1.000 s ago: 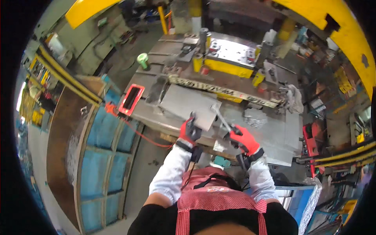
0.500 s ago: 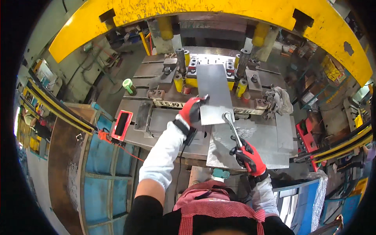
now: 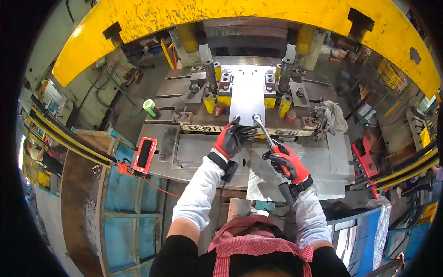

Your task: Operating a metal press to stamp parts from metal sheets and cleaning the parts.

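Observation:
A flat rectangular metal sheet point(image 3: 248, 99) lies between the guide posts of the die, its near end sticking out toward me. My left hand point(image 3: 232, 140), in a red and black glove, is at the near left corner. Its thumb points up by the corner, and its fingers are stretched apart just below the near edge. In my right hand point(image 3: 288, 162), gloved alike, is a wrench-like metal tool point(image 3: 265, 129) with a round end. That end rests against the sheet's near right corner; the closed fingers hide part of the handle.
Stacked metal sheets point(image 3: 196, 148) lie at the left of the bench, and a larger sheet point(image 3: 300, 173) at the right. A red-cased phone point(image 3: 146, 155), a green-capped bottle point(image 3: 150, 108) and a grey rag point(image 3: 331, 117) are around the die. The yellow press beam point(image 3: 240, 9) spans overhead.
The metal sheet has moved away from me and down onto the die. My left hand has shifted from its left edge to the near corner; the tool has followed the sheet.

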`<state>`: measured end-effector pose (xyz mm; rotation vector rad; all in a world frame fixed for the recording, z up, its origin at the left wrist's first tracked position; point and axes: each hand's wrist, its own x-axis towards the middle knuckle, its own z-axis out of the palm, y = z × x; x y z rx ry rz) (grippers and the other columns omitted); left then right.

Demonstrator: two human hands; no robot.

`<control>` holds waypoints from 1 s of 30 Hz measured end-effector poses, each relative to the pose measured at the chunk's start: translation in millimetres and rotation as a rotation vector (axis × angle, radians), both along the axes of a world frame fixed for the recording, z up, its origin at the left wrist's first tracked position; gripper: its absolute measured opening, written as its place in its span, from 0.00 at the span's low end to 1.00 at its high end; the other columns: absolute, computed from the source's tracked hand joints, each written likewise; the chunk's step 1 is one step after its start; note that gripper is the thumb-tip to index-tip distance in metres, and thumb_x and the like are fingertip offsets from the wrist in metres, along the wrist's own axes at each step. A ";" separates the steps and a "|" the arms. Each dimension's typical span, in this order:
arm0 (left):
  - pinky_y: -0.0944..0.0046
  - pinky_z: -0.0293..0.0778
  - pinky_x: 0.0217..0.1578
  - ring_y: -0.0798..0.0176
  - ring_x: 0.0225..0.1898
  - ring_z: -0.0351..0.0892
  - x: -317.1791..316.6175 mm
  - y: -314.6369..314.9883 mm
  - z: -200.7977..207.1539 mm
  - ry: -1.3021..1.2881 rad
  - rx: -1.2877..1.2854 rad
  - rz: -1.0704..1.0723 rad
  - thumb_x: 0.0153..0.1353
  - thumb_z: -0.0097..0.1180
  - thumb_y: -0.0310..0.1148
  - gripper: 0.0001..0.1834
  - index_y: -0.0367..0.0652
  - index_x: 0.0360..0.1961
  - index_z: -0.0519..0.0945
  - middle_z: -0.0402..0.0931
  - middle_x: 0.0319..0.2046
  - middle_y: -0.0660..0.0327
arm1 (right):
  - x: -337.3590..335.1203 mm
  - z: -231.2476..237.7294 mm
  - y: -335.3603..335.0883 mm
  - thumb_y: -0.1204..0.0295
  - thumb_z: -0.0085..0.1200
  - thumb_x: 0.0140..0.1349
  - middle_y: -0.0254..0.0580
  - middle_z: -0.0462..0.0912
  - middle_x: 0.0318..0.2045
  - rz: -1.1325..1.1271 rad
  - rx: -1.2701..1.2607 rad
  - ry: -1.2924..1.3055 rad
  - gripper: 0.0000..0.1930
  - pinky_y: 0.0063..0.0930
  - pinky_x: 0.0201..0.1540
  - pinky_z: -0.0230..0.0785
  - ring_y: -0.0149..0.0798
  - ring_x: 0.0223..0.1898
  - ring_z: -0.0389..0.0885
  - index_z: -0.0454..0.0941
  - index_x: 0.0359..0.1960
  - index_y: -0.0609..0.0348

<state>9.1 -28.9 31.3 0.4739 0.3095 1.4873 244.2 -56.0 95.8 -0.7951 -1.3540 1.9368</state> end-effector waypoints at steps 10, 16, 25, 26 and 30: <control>0.51 0.75 0.41 0.43 0.35 0.77 19.9 24.8 0.8 -0.018 -0.184 0.181 0.62 0.43 0.39 0.18 0.31 0.40 0.66 0.73 0.34 0.40 | 6.6 -20.9 -3.2 0.71 0.52 0.56 0.29 0.72 0.20 -0.041 0.009 -0.077 0.13 0.16 0.13 0.53 0.21 0.14 0.64 0.70 0.44 0.57; 0.50 0.76 0.41 0.38 0.38 0.75 12.0 38.7 -8.8 -0.071 -0.294 0.157 0.63 0.42 0.40 0.19 0.33 0.45 0.64 0.71 0.37 0.36 | 71.8 -103.2 -32.6 0.75 0.53 0.53 0.29 0.71 0.25 -0.586 -0.023 -0.004 0.29 0.18 0.16 0.59 0.22 0.18 0.67 0.60 0.59 0.54; 0.49 0.77 0.39 0.36 0.39 0.74 14.5 36.4 -1.3 -0.153 -0.364 0.133 0.64 0.38 0.40 0.20 0.32 0.47 0.63 0.69 0.40 0.36 | 113.9 -178.9 -40.1 0.64 0.49 0.57 0.34 0.69 0.14 -1.030 -0.215 0.226 0.10 0.25 0.09 0.58 0.32 0.09 0.66 0.61 0.27 0.50; 0.49 0.77 0.39 0.37 0.39 0.74 14.4 36.5 -0.2 -0.167 -0.339 0.126 0.63 0.38 0.40 0.20 0.31 0.47 0.63 0.70 0.41 0.37 | 113.0 -174.9 -40.7 0.64 0.49 0.57 0.34 0.69 0.14 -1.031 -0.219 0.227 0.10 0.25 0.09 0.58 0.32 0.09 0.66 0.61 0.27 0.50; 0.52 0.78 0.37 0.42 0.34 0.77 19.9 35.3 -1.2 -0.145 -0.235 0.148 0.63 0.40 0.41 0.21 0.32 0.48 0.65 0.73 0.39 0.42 | 118.8 -179.4 -40.9 0.65 0.49 0.57 0.35 0.70 0.15 -1.008 -0.207 0.149 0.08 0.26 0.09 0.59 0.34 0.09 0.67 0.62 0.29 0.49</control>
